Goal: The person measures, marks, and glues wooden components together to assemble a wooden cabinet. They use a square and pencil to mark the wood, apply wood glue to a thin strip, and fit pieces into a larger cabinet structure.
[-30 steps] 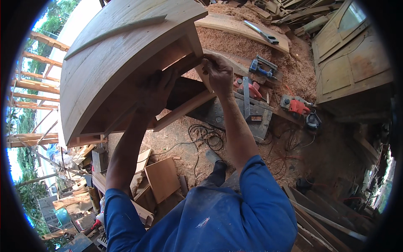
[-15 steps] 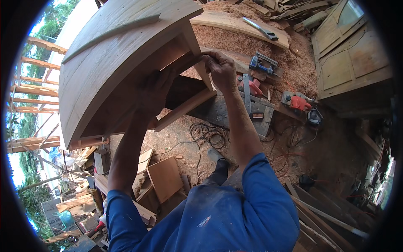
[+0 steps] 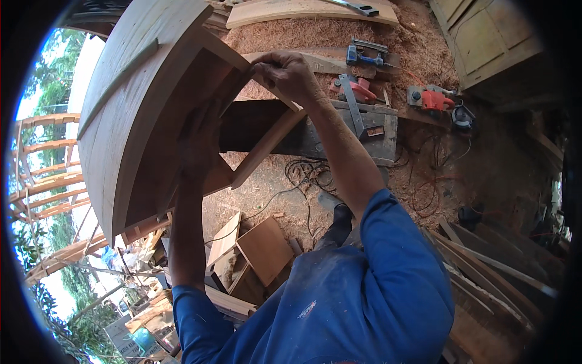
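A large curved wooden piece point(image 3: 124, 115), with a bowed outer face and a framed hollow inside, stands tilted up at the left. A narrow batten point(image 3: 118, 88) lies across its outer face. My left hand point(image 3: 203, 133) reaches into the shaded hollow; its fingers look stretched out against the inner side, though shadow blurs them. My right hand point(image 3: 284, 74) is closed at the frame's upper right edge, pinching the end of a thin wooden strip point(image 3: 235, 91) that runs into the hollow. Where the strip's other end goes is too dark to see.
A grey plank bench point(image 3: 382, 142) holds a metal square point(image 3: 351, 106). Beyond are a blue nail gun point(image 3: 365, 53), red power tools point(image 3: 431, 99), shavings and a curved board point(image 3: 309, 11). Cables point(image 3: 303, 176) and wooden panels point(image 3: 265, 249) lie on the floor. A panelled cabinet point(image 3: 485, 42) stands right.
My view has shifted, and the curved piece now sits farther left and looks more steeply tilted. Both hands stay at it, the right one still at the strip's end.
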`<state>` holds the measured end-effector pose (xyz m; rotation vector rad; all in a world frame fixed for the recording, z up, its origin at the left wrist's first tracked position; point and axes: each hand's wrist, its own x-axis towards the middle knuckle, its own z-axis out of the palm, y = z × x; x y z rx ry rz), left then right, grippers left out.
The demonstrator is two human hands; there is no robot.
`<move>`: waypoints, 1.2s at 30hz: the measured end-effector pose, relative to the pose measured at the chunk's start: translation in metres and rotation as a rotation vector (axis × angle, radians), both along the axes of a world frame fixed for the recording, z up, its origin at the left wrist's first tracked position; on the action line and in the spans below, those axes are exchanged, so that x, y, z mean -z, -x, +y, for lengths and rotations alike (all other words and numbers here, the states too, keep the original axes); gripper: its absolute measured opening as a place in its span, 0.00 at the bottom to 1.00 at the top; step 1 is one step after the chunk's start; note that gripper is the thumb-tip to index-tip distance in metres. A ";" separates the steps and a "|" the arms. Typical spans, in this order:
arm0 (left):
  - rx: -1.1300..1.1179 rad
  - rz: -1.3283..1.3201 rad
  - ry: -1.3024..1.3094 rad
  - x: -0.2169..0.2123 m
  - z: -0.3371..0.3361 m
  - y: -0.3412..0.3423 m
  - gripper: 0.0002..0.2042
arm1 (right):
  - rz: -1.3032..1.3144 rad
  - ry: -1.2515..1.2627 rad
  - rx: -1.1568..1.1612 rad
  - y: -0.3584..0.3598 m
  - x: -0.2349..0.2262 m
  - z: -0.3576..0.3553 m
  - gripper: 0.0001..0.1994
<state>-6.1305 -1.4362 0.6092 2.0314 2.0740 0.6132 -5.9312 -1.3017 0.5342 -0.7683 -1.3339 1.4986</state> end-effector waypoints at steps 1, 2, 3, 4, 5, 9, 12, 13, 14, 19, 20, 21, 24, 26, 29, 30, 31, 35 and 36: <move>-0.113 -0.243 0.094 -0.004 -0.001 -0.002 0.18 | 0.008 0.004 0.013 0.003 0.002 0.001 0.08; 0.052 0.155 -0.116 0.001 -0.003 0.006 0.18 | 0.060 0.016 -0.003 0.005 0.006 0.001 0.08; 0.219 0.549 -0.328 0.003 -0.004 0.010 0.17 | 0.113 0.026 -0.019 0.008 0.010 0.001 0.09; 0.234 0.552 -0.330 -0.017 0.001 -0.001 0.17 | 0.159 0.038 -0.003 0.010 0.018 0.005 0.09; 0.105 0.217 0.066 -0.051 0.007 -0.020 0.17 | 0.163 0.043 0.006 0.007 0.020 0.006 0.09; 0.165 0.460 -0.141 -0.023 -0.003 -0.012 0.17 | 0.132 0.042 -0.042 0.008 0.011 0.000 0.09; -0.036 -0.136 0.036 -0.028 0.002 -0.022 0.17 | 0.131 0.077 -0.048 0.001 0.010 0.004 0.09; -0.149 -0.391 0.149 -0.027 0.000 -0.021 0.17 | 0.108 0.084 -0.052 0.000 0.009 0.003 0.09; 0.033 0.093 -0.128 -0.012 -0.004 -0.011 0.17 | 0.107 0.078 -0.062 0.002 0.007 0.002 0.09; 0.256 0.490 -0.376 0.013 -0.007 0.017 0.18 | 0.076 0.036 -0.011 0.007 0.004 -0.004 0.08; 0.273 0.414 -0.314 0.019 -0.004 0.019 0.18 | 0.052 0.021 -0.006 0.004 0.004 -0.001 0.08; 0.294 0.327 -0.272 0.021 0.001 0.020 0.19 | 0.016 -0.010 0.008 0.000 0.004 0.000 0.08; 0.243 0.599 -0.267 0.012 -0.001 0.024 0.20 | -0.001 -0.024 0.008 0.000 -0.010 0.001 0.08; 0.261 0.591 -0.393 0.018 0.004 0.026 0.21 | 0.046 0.036 -0.043 -0.005 -0.013 0.001 0.09; 0.188 0.530 -0.171 0.014 -0.006 0.023 0.22 | 0.045 0.008 -0.079 -0.001 -0.008 0.000 0.08; 0.208 0.586 -0.199 0.018 -0.008 0.029 0.22 | 0.008 -0.018 -0.073 0.001 -0.009 0.003 0.08; 0.193 0.659 -0.184 0.019 -0.027 0.042 0.22 | 0.019 -0.021 -0.131 0.019 -0.002 -0.001 0.08; 0.220 0.553 -0.212 0.020 0.002 0.016 0.23 | -0.021 -0.050 -0.085 -0.011 0.010 0.016 0.09; 0.210 0.466 -0.100 0.000 0.003 0.001 0.24 | -0.016 -0.052 -0.062 -0.013 0.014 0.019 0.09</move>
